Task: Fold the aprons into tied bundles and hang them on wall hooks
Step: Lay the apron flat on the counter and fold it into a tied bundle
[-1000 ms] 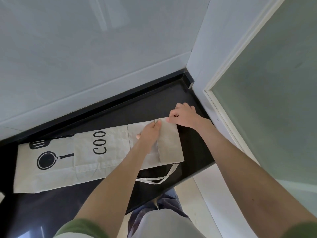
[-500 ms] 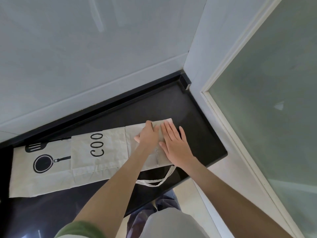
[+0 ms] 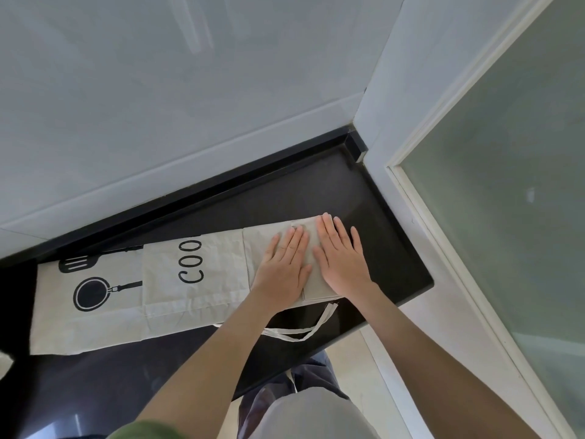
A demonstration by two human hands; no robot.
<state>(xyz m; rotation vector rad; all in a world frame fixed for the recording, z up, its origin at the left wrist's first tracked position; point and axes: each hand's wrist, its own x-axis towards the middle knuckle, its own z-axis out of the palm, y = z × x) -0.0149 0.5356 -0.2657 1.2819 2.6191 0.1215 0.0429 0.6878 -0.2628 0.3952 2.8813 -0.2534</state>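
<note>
**Left hand and right hand pressed flat on the folded apron**

Both hands lay palm down, side by side, with fingers straight and slightly spread. Neither one gripped anything. The left hand covered the near part of the apron's folded-over right end, its fingertips pointing toward the wall. The right hand sat just beside it, thumb nearly touching the left hand's edge. Its outer fingers seemed to reach past the cloth's right edge onto the bare surface.

Under the hands, the beige apron lay as a long, narrow strip across the black tabletop, running from the left toward the right corner. Several layers overlapped. The left end showed a black printed spatula and frying pan, and the middle layer carried the letters "COO". The plain right end was held down by both palms.

A pale strap came out from the apron's near edge below the right wrist. It curved in a loose loop over the tabletop, close to its front edge.

Behind the tabletop rose the pale grey wall. A white-framed frosted glass panel stood to the right.
</note>
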